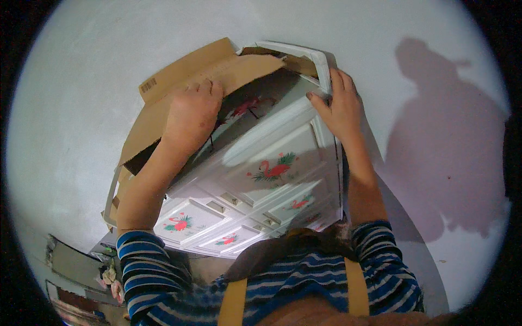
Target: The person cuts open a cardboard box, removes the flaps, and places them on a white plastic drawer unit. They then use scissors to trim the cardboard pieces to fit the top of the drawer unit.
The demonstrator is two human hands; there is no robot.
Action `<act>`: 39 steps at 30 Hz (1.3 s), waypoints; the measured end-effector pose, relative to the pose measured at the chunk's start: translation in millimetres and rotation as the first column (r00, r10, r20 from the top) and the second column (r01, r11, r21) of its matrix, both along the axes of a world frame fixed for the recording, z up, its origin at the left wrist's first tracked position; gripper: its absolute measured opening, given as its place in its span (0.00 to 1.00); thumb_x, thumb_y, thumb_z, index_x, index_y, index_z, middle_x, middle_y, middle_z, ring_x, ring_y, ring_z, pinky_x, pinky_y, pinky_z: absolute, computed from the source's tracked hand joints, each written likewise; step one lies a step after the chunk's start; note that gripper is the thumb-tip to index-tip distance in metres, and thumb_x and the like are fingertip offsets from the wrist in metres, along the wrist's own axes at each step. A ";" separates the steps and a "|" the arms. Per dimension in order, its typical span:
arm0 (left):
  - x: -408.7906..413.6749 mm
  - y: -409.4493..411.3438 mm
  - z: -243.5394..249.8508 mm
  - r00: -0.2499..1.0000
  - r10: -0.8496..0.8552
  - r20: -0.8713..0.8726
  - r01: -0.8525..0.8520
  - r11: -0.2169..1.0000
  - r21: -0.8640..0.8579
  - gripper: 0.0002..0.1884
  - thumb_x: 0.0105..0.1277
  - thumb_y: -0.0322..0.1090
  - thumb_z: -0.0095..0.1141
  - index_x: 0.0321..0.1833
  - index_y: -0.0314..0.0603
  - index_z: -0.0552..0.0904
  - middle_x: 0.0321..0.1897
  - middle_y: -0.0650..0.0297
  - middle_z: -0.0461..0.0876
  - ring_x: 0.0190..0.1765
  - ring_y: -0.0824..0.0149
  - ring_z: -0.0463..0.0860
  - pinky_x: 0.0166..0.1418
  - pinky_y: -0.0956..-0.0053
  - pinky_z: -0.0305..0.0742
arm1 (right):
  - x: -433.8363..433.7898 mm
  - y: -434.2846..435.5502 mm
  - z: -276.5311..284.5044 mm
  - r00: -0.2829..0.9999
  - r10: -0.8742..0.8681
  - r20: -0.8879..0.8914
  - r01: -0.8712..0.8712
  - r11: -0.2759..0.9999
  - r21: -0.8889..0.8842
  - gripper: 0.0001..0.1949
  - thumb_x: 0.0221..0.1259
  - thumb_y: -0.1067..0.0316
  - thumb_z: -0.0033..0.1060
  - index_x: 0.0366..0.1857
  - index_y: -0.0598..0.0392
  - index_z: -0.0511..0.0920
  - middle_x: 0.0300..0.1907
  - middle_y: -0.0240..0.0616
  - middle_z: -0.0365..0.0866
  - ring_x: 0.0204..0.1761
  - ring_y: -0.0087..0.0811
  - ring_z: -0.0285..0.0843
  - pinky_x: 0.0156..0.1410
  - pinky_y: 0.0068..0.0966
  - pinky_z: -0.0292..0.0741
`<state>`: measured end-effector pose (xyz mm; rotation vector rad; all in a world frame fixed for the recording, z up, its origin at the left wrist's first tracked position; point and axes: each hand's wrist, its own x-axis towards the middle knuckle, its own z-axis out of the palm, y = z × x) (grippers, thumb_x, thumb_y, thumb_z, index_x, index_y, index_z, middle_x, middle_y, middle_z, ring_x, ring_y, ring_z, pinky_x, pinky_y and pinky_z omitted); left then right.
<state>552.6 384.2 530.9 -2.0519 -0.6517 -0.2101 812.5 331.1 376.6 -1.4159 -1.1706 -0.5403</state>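
My left hand grips a brown cardboard piece, fingers bent over its upper face and thumb hidden. The cardboard lies across the top of a white plastic cabinet printed with red flamingos and green leaves. One cardboard flap rises towards the wall and bears a barcode. At the right corner, my right hand grasps the white raised rim of the top, with its fingers on the outer side and its thumb in front. Shadow under the cardboard hides part of the cabinet top.
A pale wall stands close behind the cabinet, and another wall surface at the right carries my shadow. Recessed handles show on the cabinet's front. Cloth-like items are at the lower left, too blurred to name.
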 end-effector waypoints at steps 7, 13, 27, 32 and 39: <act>-7.7 0.4 2.1 1.000 0.015 0.018 -0.015 0.999 -0.034 0.16 0.58 0.27 0.51 0.50 0.41 0.76 0.41 0.52 0.81 0.45 0.53 0.81 0.48 0.59 0.77 | 3.5 4.3 -9.4 0.982 0.130 -0.135 -0.128 0.991 0.024 0.34 0.57 0.52 0.63 0.62 0.64 0.64 0.61 0.55 0.66 0.60 0.55 0.70 0.60 0.43 0.72; 1.0 6.7 -2.7 0.998 -0.064 0.017 0.064 0.998 -0.022 0.19 0.62 0.30 0.48 0.57 0.45 0.74 0.45 0.56 0.81 0.49 0.52 0.81 0.51 0.58 0.77 | 5.1 9.3 -13.1 0.978 0.147 -0.146 -0.136 0.987 0.082 0.32 0.60 0.54 0.60 0.63 0.61 0.62 0.61 0.55 0.67 0.60 0.55 0.71 0.61 0.43 0.72; 113.6 26.4 -26.2 0.889 -0.457 -0.026 0.457 0.887 0.070 0.09 0.55 0.32 0.53 0.39 0.42 0.76 0.34 0.62 0.80 0.39 0.61 0.81 0.41 0.66 0.75 | -1.2 17.4 -21.2 0.988 0.088 -0.128 -0.064 0.981 0.182 0.25 0.62 0.60 0.57 0.61 0.58 0.65 0.60 0.54 0.69 0.57 0.55 0.73 0.55 0.44 0.76; 118.5 28.4 -26.4 0.822 -0.547 -0.161 0.569 0.804 0.171 0.10 0.54 0.34 0.54 0.38 0.43 0.75 0.30 0.63 0.77 0.36 0.65 0.79 0.38 0.70 0.74 | -0.2 14.1 -17.8 0.985 0.062 -0.160 -0.040 0.990 0.133 0.26 0.62 0.60 0.57 0.61 0.60 0.64 0.60 0.56 0.69 0.58 0.56 0.72 0.56 0.44 0.76; 134.0 45.4 -30.6 0.801 -0.574 -0.168 0.598 0.769 0.227 0.06 0.54 0.34 0.54 0.33 0.46 0.74 0.25 0.67 0.74 0.32 0.67 0.76 0.38 0.71 0.69 | -0.7 15.8 -22.5 0.982 0.092 -0.163 -0.064 0.984 0.168 0.26 0.62 0.60 0.57 0.61 0.62 0.66 0.60 0.57 0.70 0.58 0.56 0.73 0.57 0.44 0.74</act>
